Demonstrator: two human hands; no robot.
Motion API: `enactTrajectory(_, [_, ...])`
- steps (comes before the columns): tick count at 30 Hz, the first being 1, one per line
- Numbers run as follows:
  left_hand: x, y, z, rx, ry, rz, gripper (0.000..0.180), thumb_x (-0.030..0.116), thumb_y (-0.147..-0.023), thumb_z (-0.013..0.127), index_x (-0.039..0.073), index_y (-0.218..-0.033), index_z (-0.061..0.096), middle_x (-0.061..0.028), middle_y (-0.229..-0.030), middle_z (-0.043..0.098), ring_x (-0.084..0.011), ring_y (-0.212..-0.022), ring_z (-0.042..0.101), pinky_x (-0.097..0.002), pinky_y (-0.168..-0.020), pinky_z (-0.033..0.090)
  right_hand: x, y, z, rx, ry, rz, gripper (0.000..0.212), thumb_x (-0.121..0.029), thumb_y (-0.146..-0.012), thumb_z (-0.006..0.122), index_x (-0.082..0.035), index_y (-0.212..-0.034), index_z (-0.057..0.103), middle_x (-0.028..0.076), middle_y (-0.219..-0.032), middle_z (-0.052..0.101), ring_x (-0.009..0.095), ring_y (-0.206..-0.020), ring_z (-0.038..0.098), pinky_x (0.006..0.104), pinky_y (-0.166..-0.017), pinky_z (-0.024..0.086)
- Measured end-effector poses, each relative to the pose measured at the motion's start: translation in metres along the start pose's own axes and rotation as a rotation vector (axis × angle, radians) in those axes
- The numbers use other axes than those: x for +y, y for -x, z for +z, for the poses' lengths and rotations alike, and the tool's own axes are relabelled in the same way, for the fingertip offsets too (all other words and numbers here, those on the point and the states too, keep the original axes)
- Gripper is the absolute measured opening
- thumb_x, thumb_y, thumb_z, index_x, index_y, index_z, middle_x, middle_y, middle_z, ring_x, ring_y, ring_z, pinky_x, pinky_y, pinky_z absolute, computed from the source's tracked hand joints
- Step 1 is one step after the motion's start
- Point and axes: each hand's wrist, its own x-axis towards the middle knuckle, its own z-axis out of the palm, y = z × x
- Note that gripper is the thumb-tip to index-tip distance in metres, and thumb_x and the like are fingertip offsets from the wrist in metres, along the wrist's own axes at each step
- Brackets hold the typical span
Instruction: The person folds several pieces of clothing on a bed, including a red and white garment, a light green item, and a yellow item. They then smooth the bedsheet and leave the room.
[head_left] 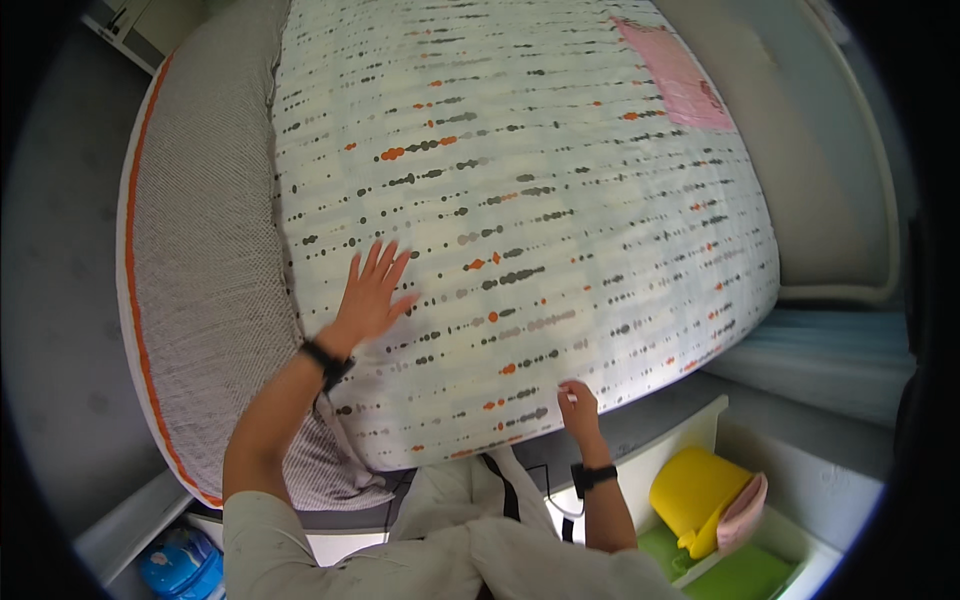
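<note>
A pale fitted sheet [560, 230] with rows of grey, black and orange dots covers the mattress in front of me. My left hand [372, 298] lies flat on it near its left side, fingers spread. At the near edge of the mattress is my right hand [579, 408], its fingers curled in; a tiny white spot shows at the fingertips, too small to name. Along the left side, a grey textured blanket [205, 230] with an orange edge lies over the bed. Both wrists wear black bands.
A pink cloth [680, 78] lies at the sheet's far right, beside a grey padded headboard [825, 150]. Blue curtain fabric [825, 360] hangs at the right. Low right, a yellow container [695, 490] stands in a white shelf unit [715, 425]. A blue item [180, 565] sits low left.
</note>
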Motion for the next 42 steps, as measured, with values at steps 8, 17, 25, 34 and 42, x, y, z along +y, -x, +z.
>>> enactTrajectory(8, [-0.052,-0.193,0.141,0.249,-0.213,-0.054,0.058,0.041,-0.086,0.049,0.010,-0.133,0.038,-0.0122,-0.137,0.038,-0.0311,-0.128,0.030,-0.0535,-0.101,0.022,0.032,0.018,-0.021,0.058,0.101,0.237,0.010,-0.007,-0.083,0.058,-0.005,-0.091,0.063,0.010,-0.095,0.063,0.018,-0.076,0.062,0.0264,-0.062,0.050])
enactTrajectory(17, [0.186,0.009,0.150,-0.565,0.730,0.899,0.052,0.039,-0.078,0.058,0.016,-0.124,0.048,-0.0145,-0.137,0.035,-0.0301,-0.129,0.029,-0.0504,-0.103,0.025,-0.003,-0.092,-0.018,0.169,0.008,0.001,0.022,-0.003,-0.082,0.058,-0.003,-0.104,0.058,0.014,-0.107,0.059,0.025,-0.093,0.059,0.0313,-0.073,0.050])
enactTrajectory(25, [0.013,-0.277,0.128,0.187,-0.171,0.103,0.060,0.046,-0.086,0.048,0.016,-0.136,0.035,-0.0114,-0.143,0.029,-0.0310,-0.135,0.017,-0.0613,-0.103,0.011,-0.010,-0.241,-0.058,0.241,0.660,-0.278,0.050,-0.023,-0.083,0.060,-0.011,-0.129,0.045,0.019,-0.137,0.035,0.043,-0.124,0.030,0.0545,-0.098,0.027])
enactTrajectory(34, [0.335,-0.110,0.161,-0.824,0.310,0.823,0.042,0.037,-0.085,0.048,0.019,-0.123,0.051,-0.0070,-0.139,0.035,-0.0320,-0.131,0.026,-0.0647,-0.104,0.010,0.194,-0.213,-0.255,0.494,0.904,0.294,0.052,-0.032,-0.086,0.056,-0.007,-0.130,0.044,0.018,-0.133,0.042,0.034,-0.125,0.036,0.0461,-0.100,0.030])
enactTrajectory(42, [0.221,-0.400,0.194,0.295,-0.210,0.042,0.063,0.040,-0.083,0.053,0.011,-0.135,0.033,-0.0164,-0.141,0.029,-0.0352,-0.132,0.022,-0.0631,-0.099,0.018,0.166,-0.287,-0.304,0.228,0.477,-0.301,0.057,-0.015,-0.082,0.062,-0.010,-0.134,0.040,0.018,-0.139,0.031,0.035,-0.131,0.025,0.0458,-0.104,0.024])
